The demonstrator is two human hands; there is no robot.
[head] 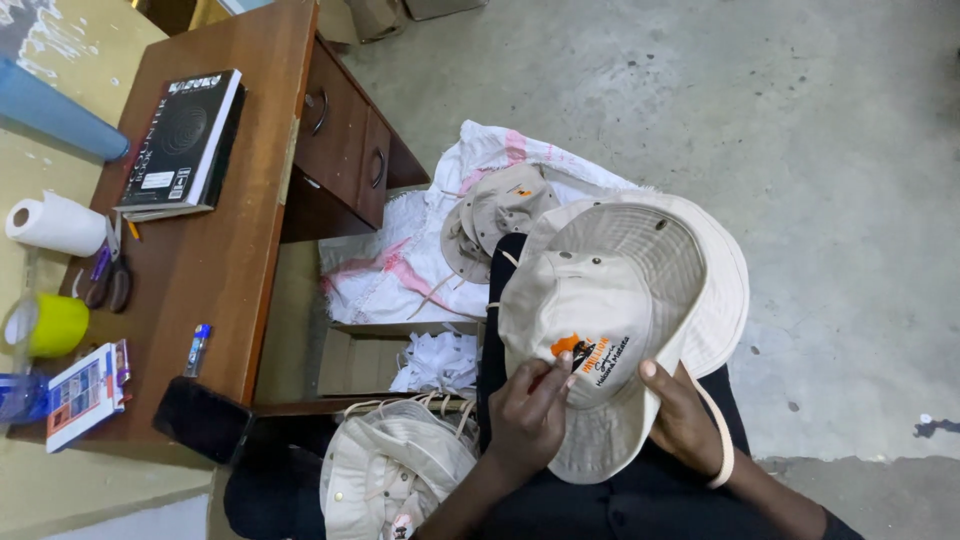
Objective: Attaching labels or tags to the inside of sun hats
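Holding: beige bucket hat [620, 300] on the lap, crown toward the camera, brim fanned out behind and to the right.
Left hand [528, 418]: on the hat's front panel, fingertips pinched together right at the orange-and-black embroidered patch [590, 358]; looks like it is picking at something small there, too small to tell what.
Right hand [685, 418]: closed on the hat's lower right edge, thumb on top, fingers under the fabric; chin strap [722, 440] loops over the wrist.
Step in hand, my read: inspecting or cleaning up the embroidery.
Doing it well: keep the right hand pulling the panel taut so the patch lies flat; pinch close to the stitching, pull along the fabric, not up, so stitches don't lift; keep the strap out of the working area.
Risk: loose fabric bunching under the left fingers hides the patch.
Nearby, below left: more beige hats with cords in a pile [395, 465], just beside the left forearm.
Nearby, above: two more hats [495, 215] lying on a white-and-pink sack [400, 270].
Further left: wooden desk [240, 250] with a black book [180, 140], paper roll [55, 225], green cup [55, 325], dark phone [200, 420] at the near corner.
Floor: bare concrete on the right.
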